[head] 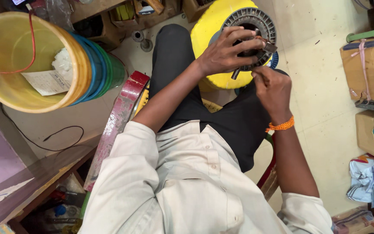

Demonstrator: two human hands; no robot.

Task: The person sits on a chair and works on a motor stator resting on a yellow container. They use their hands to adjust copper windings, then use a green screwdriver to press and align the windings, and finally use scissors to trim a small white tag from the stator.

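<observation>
The floor (pixel 321 86) is pale, scuffed tile, seen from straight above. A brown tabletop (pixel 27 182) fills the lower left corner, with a black cable (pixel 44 141) looping on the floor beside it. Three cardboard boxes (pixel 366 69) stand on shelves along the right edge, with a heap of printed bags (pixel 371 177) below them.

One stack of buckets (pixel 31 60) lies tilted at upper left: yellow outermost toward the camera, then blue and green rims behind it, four or so, though the exact count is hard to tell. A red wire (pixel 32 39) hangs across its mouth and a paper slip (pixel 46 81) lies inside.

One person sits in the middle, in a cream shirt (pixel 174 186) and black trousers (pixel 182 69), on a seat with a red-painted rail (pixel 117 117).

One yellow drum (pixel 208 26) sits past the knees. On it rests one grey ribbed ring (pixel 256 19), a motor part, at upper centre.

The left hand (pixel 228 52) grips the ring's near rim, fingers curled over it. The right hand (pixel 273 89), with one orange wristband (pixel 280 126), is pinched shut just below the ring, at a thin dark tool (pixel 236 73); whether it actually holds the tool I cannot tell.
</observation>
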